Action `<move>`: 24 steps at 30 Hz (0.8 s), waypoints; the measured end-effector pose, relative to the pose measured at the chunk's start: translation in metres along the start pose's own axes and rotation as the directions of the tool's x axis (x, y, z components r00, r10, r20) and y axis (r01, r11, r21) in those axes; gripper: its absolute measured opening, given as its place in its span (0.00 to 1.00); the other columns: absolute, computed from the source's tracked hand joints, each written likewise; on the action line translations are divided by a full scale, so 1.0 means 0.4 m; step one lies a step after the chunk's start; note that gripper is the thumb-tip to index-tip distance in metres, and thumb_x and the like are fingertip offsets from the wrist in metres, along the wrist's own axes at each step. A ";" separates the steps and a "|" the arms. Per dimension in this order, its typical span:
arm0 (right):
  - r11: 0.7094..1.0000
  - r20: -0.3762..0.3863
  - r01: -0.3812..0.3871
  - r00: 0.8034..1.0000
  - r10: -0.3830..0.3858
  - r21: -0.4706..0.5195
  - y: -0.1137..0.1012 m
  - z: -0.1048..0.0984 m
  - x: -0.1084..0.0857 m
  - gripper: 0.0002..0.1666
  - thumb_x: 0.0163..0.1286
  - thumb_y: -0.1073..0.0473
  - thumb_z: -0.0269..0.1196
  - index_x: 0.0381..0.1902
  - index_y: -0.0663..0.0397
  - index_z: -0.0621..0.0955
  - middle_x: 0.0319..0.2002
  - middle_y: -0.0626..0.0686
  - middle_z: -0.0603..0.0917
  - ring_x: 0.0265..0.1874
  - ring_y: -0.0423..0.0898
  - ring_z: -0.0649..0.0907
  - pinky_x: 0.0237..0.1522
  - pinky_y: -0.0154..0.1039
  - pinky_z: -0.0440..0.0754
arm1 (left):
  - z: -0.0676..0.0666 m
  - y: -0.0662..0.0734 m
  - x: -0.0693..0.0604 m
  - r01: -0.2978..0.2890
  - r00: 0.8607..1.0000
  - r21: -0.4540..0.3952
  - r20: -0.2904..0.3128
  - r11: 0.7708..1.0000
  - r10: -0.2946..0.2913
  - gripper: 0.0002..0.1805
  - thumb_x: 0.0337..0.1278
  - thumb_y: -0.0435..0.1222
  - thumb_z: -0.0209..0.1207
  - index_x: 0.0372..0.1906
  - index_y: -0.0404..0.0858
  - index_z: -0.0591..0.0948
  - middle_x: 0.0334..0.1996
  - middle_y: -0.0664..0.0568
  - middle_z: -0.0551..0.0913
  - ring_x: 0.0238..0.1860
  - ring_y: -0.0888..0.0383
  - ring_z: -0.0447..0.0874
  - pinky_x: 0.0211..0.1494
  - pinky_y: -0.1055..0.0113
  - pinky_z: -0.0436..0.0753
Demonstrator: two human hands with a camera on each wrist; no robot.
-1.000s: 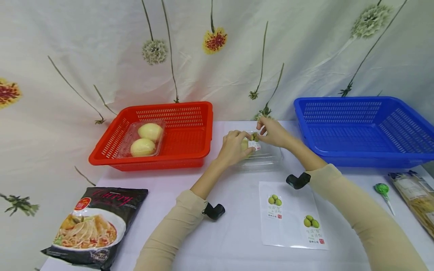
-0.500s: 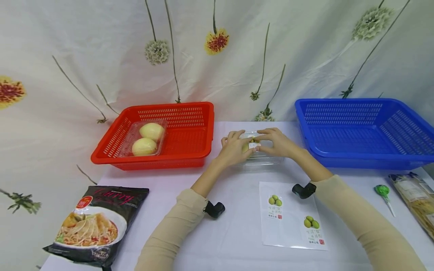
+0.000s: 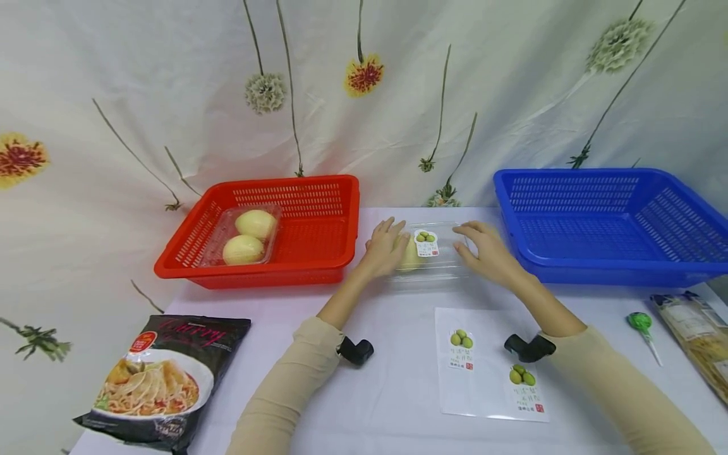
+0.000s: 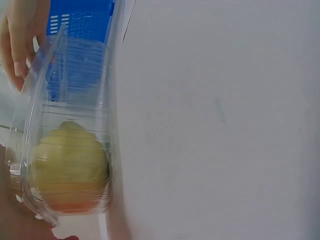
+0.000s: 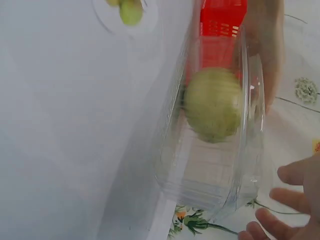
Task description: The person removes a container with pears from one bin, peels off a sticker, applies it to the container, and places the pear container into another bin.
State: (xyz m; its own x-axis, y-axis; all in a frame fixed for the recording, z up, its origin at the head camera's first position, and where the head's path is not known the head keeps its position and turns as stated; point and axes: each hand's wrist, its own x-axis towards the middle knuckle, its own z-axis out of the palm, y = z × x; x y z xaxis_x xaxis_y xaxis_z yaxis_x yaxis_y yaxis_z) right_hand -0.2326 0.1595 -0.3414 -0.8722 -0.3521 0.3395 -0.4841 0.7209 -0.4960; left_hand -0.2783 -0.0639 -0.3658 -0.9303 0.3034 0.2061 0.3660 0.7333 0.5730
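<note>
A clear plastic fruit box (image 3: 440, 268) lies lidded on the table in the head view, with one pale yellow-green pear (image 3: 409, 258) in its left half. On its lid sits a white sticker (image 3: 426, 244) printed with green fruit. My left hand (image 3: 380, 254) rests on the box's left end with its fingers extended; part of the pear is hidden beneath it. By the right end, my right hand (image 3: 488, 253) is held with spread fingers and nothing in them. The right wrist view shows these fingers (image 5: 292, 200) apart from the box, and the pear (image 5: 212, 105) through its side.
A sticker sheet (image 3: 489, 392) with two fruit labels lies in front. At left stands a red basket (image 3: 296, 275) holding a box of two pears (image 3: 243, 249), with a noodle bag (image 3: 159, 379) nearer. Rightward are a blue basket (image 3: 603, 270), green lollipop (image 3: 640, 321) and food packet (image 3: 696, 332).
My right hand has come away from the sticker and moved right. My left hand has drawn back leftward from the sticker to the box's end. The sticker now shows whole on the lid.
</note>
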 end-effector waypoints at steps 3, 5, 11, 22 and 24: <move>0.997 -0.137 -0.058 0.989 0.064 0.048 -0.013 -0.001 -0.046 0.12 0.66 0.62 0.58 0.40 0.69 0.79 0.34 0.63 0.80 0.34 0.57 0.78 0.38 0.47 0.77 | -0.003 -0.019 0.017 0.046 0.996 -0.149 -0.067 0.988 -0.056 0.27 0.65 0.41 0.47 0.66 0.33 0.67 0.66 0.37 0.65 0.68 0.42 0.58 0.66 0.44 0.60; 0.989 -0.083 -0.097 0.991 0.107 0.115 -0.021 -0.002 -0.073 0.12 0.65 0.61 0.60 0.30 0.67 0.80 0.23 0.55 0.78 0.22 0.48 0.75 0.26 0.39 0.73 | -0.006 -0.029 0.030 0.089 0.990 -0.245 -0.085 0.965 -0.112 0.27 0.62 0.40 0.51 0.64 0.32 0.69 0.62 0.36 0.69 0.65 0.43 0.64 0.67 0.50 0.63; 0.850 0.426 -0.320 0.896 0.127 0.420 -0.029 0.031 -0.131 0.20 0.68 0.57 0.58 0.42 0.73 0.80 0.27 0.57 0.84 0.24 0.46 0.81 0.25 0.36 0.80 | -0.007 -0.038 0.048 0.216 0.964 -0.447 -0.042 0.868 -0.261 0.24 0.58 0.39 0.57 0.58 0.32 0.75 0.56 0.39 0.77 0.58 0.46 0.72 0.63 0.57 0.69; 0.540 0.360 -0.507 0.860 0.360 0.671 -0.052 0.059 -0.092 0.44 0.71 0.55 0.54 0.71 0.71 0.44 0.56 0.71 0.72 0.41 0.46 0.83 0.41 0.36 0.82 | 0.008 -0.011 -0.005 0.210 0.969 -0.406 -0.036 0.889 -0.245 0.25 0.56 0.43 0.59 0.57 0.34 0.77 0.40 0.40 0.82 0.42 0.50 0.79 0.41 0.65 0.78; 0.521 0.336 -0.517 0.850 0.407 0.679 -0.047 0.052 -0.077 0.46 0.70 0.55 0.56 0.72 0.68 0.44 0.51 0.67 0.73 0.37 0.42 0.82 0.40 0.35 0.82 | 0.007 -0.001 -0.020 0.204 0.973 -0.413 -0.018 0.888 -0.232 0.28 0.55 0.42 0.60 0.60 0.33 0.74 0.37 0.40 0.82 0.37 0.52 0.79 0.35 0.69 0.77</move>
State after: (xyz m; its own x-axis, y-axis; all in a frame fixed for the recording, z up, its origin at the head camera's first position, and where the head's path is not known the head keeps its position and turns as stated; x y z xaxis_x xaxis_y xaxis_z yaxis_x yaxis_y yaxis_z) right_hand -0.1979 0.1443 -0.3593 -0.9615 -0.2064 -0.1813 0.1514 0.1525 -0.9766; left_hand -0.2708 -0.0648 -0.3700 -0.9900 0.1143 0.0822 0.1262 0.4614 0.8782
